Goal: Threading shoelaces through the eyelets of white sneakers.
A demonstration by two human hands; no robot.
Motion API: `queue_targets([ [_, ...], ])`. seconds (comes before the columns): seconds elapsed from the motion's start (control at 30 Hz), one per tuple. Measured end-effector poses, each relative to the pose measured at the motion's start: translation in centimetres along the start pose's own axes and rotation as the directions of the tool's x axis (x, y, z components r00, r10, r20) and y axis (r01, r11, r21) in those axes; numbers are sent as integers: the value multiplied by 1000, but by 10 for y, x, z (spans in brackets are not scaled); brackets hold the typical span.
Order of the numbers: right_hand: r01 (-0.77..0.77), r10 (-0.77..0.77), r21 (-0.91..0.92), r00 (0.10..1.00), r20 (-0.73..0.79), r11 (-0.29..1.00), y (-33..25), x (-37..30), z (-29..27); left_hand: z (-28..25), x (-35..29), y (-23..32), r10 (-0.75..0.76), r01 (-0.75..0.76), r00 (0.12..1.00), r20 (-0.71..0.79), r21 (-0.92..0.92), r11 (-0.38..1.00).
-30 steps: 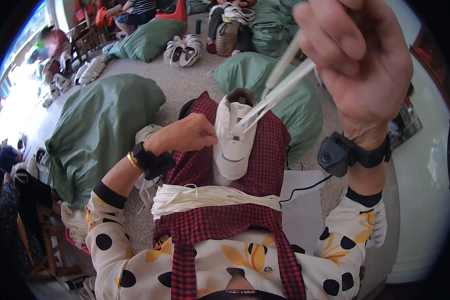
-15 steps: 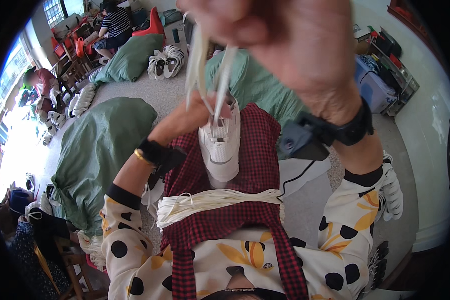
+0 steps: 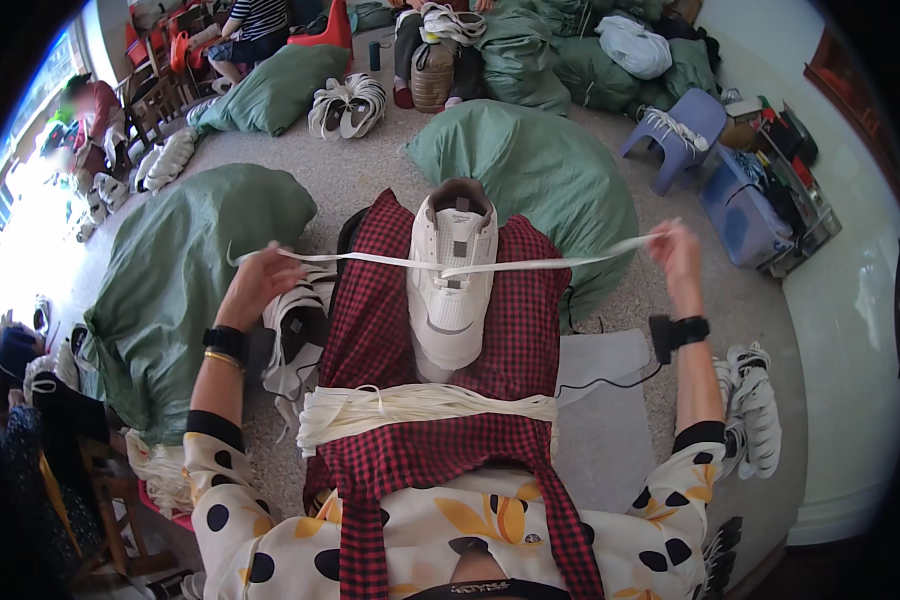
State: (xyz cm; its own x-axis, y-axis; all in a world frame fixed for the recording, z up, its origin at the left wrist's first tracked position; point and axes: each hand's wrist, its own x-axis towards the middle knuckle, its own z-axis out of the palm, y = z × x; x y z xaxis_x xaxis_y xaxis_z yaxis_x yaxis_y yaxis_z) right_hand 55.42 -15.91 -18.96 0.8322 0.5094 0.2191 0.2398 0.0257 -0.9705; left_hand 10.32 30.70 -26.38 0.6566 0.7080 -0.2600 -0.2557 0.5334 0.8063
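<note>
Head cam: L hand [image 3: 257, 285] & R hand [image 3: 680, 262] pinch white shoelace [image 3: 530, 266] nr ends, crosswise over white sneaker [image 3: 450, 312] btwn, axis fore-aft, L nearer.

White shoe [image 3: 452, 310] with brown collar lining [image 3: 458, 188], white lace [image 3: 535, 266], cream bundle of laces [image 3: 430, 412], red-and-black checked apron [image 3: 523, 325], black-dotted yellow-flowered cream blouse [image 3: 420, 512] (its cuffs [image 3: 215, 429] are black), gold bracelet [image 3: 223, 358], black wristbands [image 3: 689, 330], dull green sacks [image 3: 195, 290], purplish-blue stool [image 3: 695, 118], red chair [image 3: 336, 24], speckled grey floor [image 3: 355, 165]
</note>
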Motion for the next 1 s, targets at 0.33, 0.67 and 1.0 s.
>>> queue_targets([
  [0.33, 803, -537, -483, 594, 599, 349, -22, -49, 167, 144, -27, -36, 444, -759, 481, 756, 612, -219],
  [0.67, 543, -161, -420, 730, 664, 727, -24, -66, 211, 169, -27, -47, 160, -795, 607, 779, 591, 139],
  [1.0, 595, -257, -326, 688, 679, 734, -23, -70, 201, 161, -37, -46, 191, -811, 579, 793, 583, 40],
])
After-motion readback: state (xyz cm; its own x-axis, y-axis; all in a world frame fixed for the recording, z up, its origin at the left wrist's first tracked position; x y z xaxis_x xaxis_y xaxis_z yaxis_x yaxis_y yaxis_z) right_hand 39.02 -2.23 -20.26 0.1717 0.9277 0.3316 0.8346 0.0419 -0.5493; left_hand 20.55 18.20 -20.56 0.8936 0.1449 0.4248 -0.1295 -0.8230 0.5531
